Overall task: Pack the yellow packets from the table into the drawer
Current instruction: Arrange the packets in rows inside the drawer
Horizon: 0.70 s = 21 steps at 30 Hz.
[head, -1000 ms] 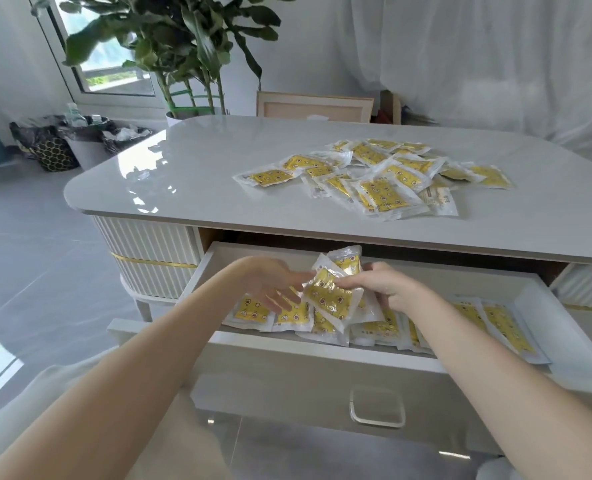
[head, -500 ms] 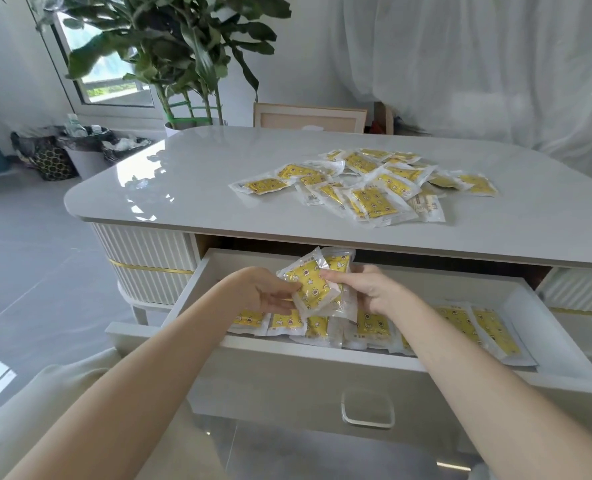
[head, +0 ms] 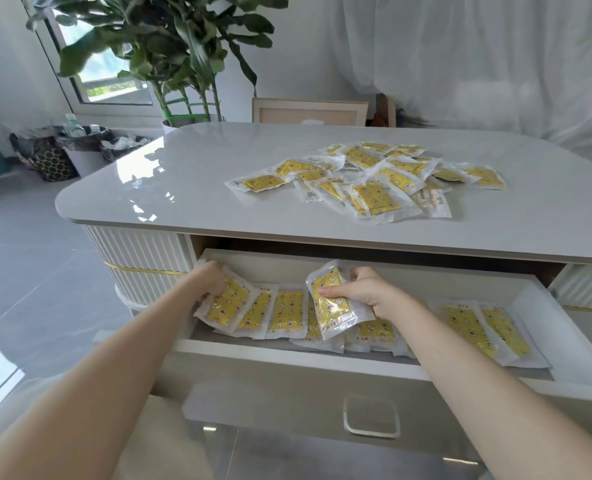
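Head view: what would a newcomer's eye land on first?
The loose heap of yellow packets on the glossy table, right of centre, stands out first. Below it the open drawer holds a row of packets. The left hand grips the leftmost packet at the drawer's left end, and the right hand pinches a raised packet near the middle.

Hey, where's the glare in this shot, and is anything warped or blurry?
Head view: window glare sits on the table's left corner; the wide lens bows the table edge and the drawer front; the plant's leaves look slightly smeared; the packet in the right hand is sharp.
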### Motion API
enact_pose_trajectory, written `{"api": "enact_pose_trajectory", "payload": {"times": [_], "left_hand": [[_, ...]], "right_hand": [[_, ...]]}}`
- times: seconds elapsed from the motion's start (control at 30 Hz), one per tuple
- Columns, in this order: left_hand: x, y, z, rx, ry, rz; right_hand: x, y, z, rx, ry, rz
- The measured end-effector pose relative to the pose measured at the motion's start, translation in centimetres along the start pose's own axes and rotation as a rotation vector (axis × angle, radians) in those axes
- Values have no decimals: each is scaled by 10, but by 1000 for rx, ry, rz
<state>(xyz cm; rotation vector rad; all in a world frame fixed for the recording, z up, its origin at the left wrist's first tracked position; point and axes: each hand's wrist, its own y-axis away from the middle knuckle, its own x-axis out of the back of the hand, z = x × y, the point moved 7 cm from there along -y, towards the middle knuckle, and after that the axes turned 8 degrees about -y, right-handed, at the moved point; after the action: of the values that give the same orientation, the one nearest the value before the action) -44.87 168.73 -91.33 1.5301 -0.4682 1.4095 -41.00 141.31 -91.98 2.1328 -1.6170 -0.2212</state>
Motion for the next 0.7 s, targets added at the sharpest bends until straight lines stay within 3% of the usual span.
{"api": "enact_pose_trajectory", "payload": {"times": [0.1,0.37,0.53,0.7], "left_hand": [[0,-1,8,-79,-175,147],[5,15,32,-200,-531,252],[-27,27,44,-356,-672,-75],[-34,25,42,-312,-676,-152]], "right_hand": [[2,-5,3,-3,5,0],[3,-7,5,-21,21,0],[8,-5,5,-38,9,53],[11,0,4,-65,3,76]]}}
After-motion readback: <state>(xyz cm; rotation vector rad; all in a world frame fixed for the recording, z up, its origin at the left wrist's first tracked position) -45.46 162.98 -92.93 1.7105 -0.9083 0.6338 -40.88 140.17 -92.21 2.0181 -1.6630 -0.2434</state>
